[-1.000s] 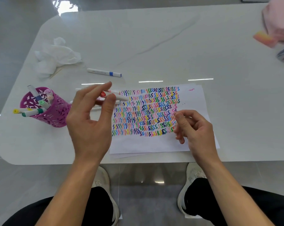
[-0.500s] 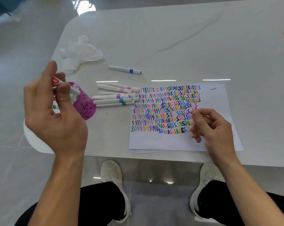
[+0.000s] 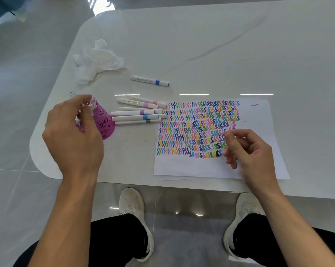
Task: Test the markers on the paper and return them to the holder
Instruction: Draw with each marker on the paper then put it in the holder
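A purple perforated holder stands near the table's left corner with several markers in it. My left hand hovers over its mouth. Thumb and forefinger pinch a white marker that is mostly hidden by the fingers. The white paper, covered in rows of coloured zigzags, lies to the right. My right hand rests on the paper's lower right part with fingers loosely curled and nothing in them. Several capped white markers lie in a bunch between holder and paper.
A single marker with a blue band lies farther back on the white table. A crumpled white tissue sits at the back left. The table's rounded corner and front edge are close to the holder. My legs and white shoes are below.
My left hand carried the red-capped marker from above the paper leftward, then lowered it to the holder's mouth. The view shifted left. My right hand stayed on the paper.
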Demonstrator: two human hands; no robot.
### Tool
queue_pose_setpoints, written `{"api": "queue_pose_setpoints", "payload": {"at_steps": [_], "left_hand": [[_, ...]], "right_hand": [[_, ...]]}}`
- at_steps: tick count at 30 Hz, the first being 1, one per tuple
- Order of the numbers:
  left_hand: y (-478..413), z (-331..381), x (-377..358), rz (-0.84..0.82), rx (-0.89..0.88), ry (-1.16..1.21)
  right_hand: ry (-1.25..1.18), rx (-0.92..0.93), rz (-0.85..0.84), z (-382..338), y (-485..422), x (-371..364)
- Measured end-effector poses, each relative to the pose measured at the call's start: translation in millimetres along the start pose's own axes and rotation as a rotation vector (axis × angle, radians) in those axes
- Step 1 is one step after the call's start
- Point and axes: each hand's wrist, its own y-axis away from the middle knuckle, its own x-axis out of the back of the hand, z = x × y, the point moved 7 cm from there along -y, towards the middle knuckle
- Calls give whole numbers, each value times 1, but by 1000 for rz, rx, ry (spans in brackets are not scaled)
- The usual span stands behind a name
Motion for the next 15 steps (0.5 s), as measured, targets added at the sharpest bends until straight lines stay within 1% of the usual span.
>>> {"api": "queue_pose_setpoints", "payload": {"at_steps": [3, 6, 12, 15], "left_hand": [[1, -4, -7, -61, 0, -72], [1, -7, -10, -87, -19, -100], [3, -1, -12, -88, -17, -118], [7, 11, -11, -50, -64, -88]], "right_hand": [[61, 20, -27, 1, 1, -3], [94, 32, -51, 3, 3, -6], [101, 29, -46, 3, 1, -3], [100, 30, -43, 3, 1, -2]]}}
